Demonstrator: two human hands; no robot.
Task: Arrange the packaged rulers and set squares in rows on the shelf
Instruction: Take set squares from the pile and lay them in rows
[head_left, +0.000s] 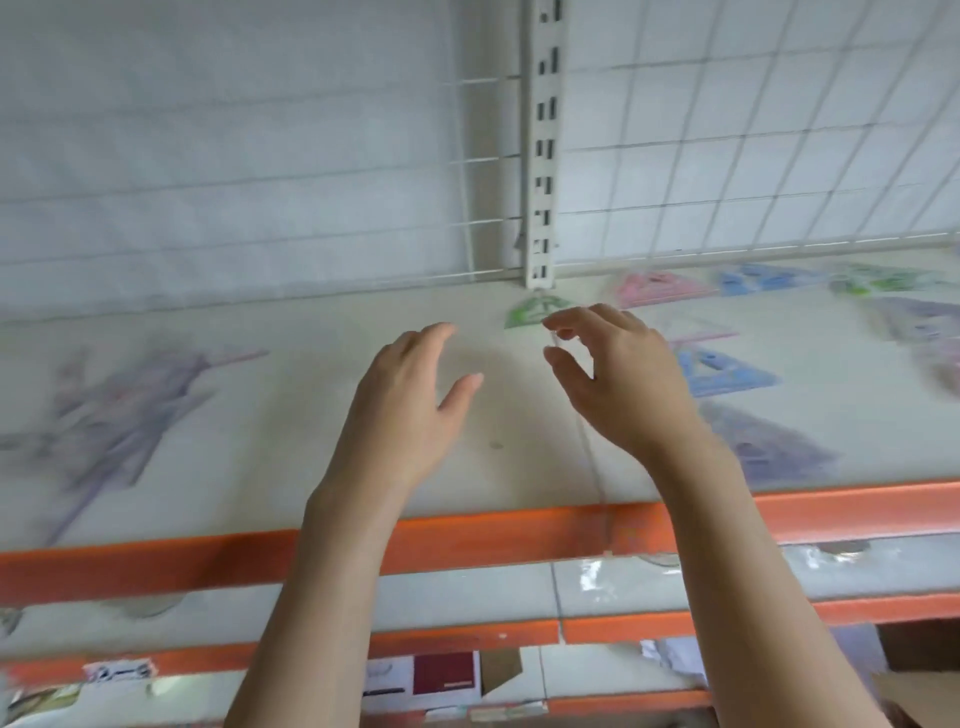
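Both hands empty: left hand (415, 395) spread, right hand (618, 374) loosely curled above shelf (291, 364). Advice: align green set square (535, 310) with pink set square (657, 289).

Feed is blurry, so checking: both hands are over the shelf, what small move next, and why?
Probably bring the right hand down onto the green set square just beyond its fingertips. Both it and the left hand look empty, and that pack lies apart from the pink set square row. Blur makes this tentative.
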